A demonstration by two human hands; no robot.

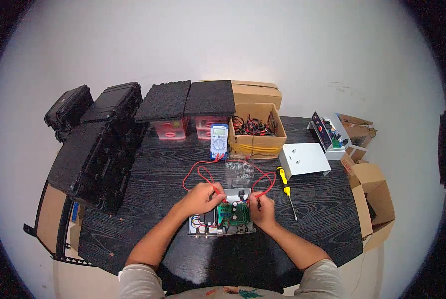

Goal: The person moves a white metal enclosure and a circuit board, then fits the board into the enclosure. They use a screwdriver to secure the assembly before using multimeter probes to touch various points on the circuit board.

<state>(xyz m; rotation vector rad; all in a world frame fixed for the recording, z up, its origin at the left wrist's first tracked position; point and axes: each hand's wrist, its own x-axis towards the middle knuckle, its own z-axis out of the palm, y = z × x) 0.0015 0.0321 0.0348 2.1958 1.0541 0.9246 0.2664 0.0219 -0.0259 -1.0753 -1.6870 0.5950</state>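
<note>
Below the middle of the view, an open metal chassis [213, 230] holds a green circuit board [226, 215] and wiring. My left hand [203, 198] is closed on a red test probe at the board's upper left. At the board's right side my right hand [263, 210] pinches another red probe. Red leads run from both probes to a blue-and-white multimeter [219, 142], which stands farther back. The probe tips are too small to make out. A clear plastic bag [239, 172] lies just behind the chassis.
A yellow-and-black screwdriver [286, 186] and a white metal cover [305, 160] lie to the right. Behind are a cardboard box [258, 145] of cables and another opened device [328, 134]. Black cases [86, 162] stand left, and an open carton [375, 194] is at the right edge.
</note>
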